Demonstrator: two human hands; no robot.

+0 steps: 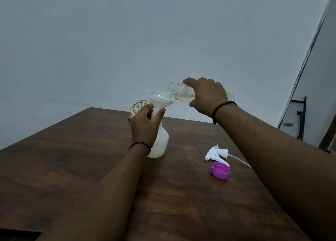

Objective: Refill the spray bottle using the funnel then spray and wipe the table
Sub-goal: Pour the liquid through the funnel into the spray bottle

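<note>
A white translucent spray bottle [161, 140] stands upright on the dark wooden table [72, 158], with a white funnel [160, 98] seated in its neck. My left hand [145, 124] grips the bottle's neck just below the funnel. My right hand [205, 95] holds a clear refill bottle [177, 92] tipped on its side, its open mouth over the funnel's rim. Pale yellowish liquid lies in the tipped bottle, and a little sits at the spray bottle's bottom. The white trigger spray head [216, 152] with its dip tube lies on the table to the right.
A purple cap [221, 170] lies open side up next to the spray head. A yellow wire rack [138, 108] stands at the table's far edge behind the bottle. A blank wall rises behind the table. Dark metal frame parts [301, 117] stand at the far right.
</note>
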